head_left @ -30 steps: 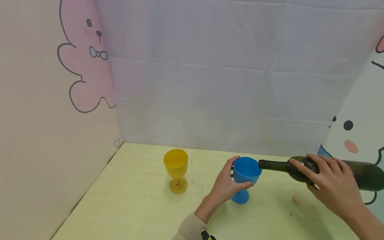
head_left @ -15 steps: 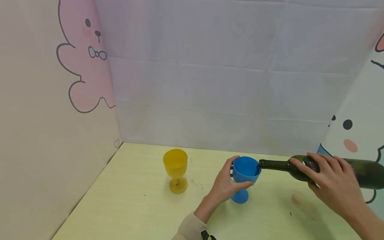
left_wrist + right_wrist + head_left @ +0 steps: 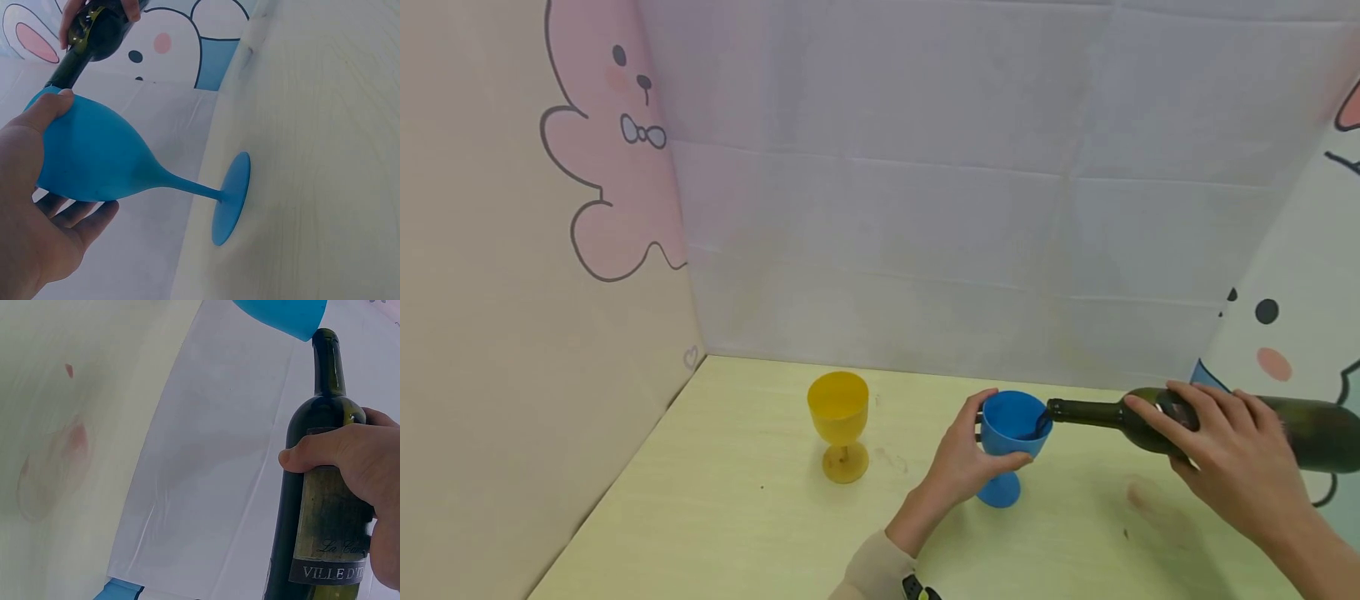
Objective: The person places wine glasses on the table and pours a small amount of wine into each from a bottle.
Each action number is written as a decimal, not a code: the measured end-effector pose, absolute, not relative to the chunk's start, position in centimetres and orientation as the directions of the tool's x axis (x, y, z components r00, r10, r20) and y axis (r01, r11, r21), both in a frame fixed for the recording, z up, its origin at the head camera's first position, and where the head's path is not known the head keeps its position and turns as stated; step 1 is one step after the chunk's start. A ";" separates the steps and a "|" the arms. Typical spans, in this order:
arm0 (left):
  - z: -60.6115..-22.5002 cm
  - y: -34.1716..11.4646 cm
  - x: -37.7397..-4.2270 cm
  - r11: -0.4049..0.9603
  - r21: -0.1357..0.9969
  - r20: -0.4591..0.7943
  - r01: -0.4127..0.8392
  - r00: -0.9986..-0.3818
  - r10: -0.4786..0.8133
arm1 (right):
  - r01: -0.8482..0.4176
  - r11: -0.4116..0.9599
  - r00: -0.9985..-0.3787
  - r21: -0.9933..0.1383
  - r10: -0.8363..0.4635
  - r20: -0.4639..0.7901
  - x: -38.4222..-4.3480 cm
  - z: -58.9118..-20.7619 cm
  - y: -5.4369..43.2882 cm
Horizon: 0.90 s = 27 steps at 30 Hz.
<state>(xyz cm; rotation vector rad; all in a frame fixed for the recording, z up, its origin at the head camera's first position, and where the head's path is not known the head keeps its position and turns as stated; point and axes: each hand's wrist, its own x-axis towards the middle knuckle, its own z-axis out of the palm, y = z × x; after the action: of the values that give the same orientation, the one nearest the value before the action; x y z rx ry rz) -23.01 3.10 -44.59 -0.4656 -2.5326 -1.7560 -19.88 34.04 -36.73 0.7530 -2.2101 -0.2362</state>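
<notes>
My left hand (image 3: 962, 458) holds the bowl of a blue goblet (image 3: 1011, 433), fingers on the far side and thumb in front. In the left wrist view the goblet's foot (image 3: 232, 199) is at the tabletop; whether it rests there I cannot tell. A dark green wine bottle (image 3: 1311, 433) lies nearly level in my right hand (image 3: 1243, 458), its neck (image 3: 1086, 413) at the goblet's right rim. Dark liquid (image 3: 1041, 423) runs from its mouth into the bowl. The right wrist view shows the bottle's label (image 3: 331, 519) and my thumb across it.
A yellow goblet (image 3: 839, 417) stands upright to the left on the pale wooden table (image 3: 722, 517). Reddish stains (image 3: 1138, 497) mark the wood under the bottle. A white sheet (image 3: 880, 208) hangs behind, with cartoon-printed walls (image 3: 617, 167) at the sides.
Dark liquid now runs from the bottle into the blue goblet; a second ago none showed. The bottle's mouth is very slightly higher over the rim. Both hands have kept their hold.
</notes>
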 end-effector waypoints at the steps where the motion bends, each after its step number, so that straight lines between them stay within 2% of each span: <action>1: -44.6 3.1 -23.0 0.319 0.913 0.188 0.256 -0.955 0.228 | -0.443 0.807 -0.525 0.390 -0.586 0.617 -19.9 -36.7 34.0; 27: -44.6 3.1 -23.1 0.319 0.913 0.187 0.256 -0.955 0.231 | -0.457 0.795 -0.528 0.398 -0.603 0.598 -20.0 -36.3 34.0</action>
<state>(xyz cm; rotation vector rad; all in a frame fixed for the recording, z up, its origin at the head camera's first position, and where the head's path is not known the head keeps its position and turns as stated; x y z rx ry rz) -23.07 3.09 -44.56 -0.4679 -2.5339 -1.7594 -19.97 33.98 -36.34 0.7796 -2.2199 -0.2463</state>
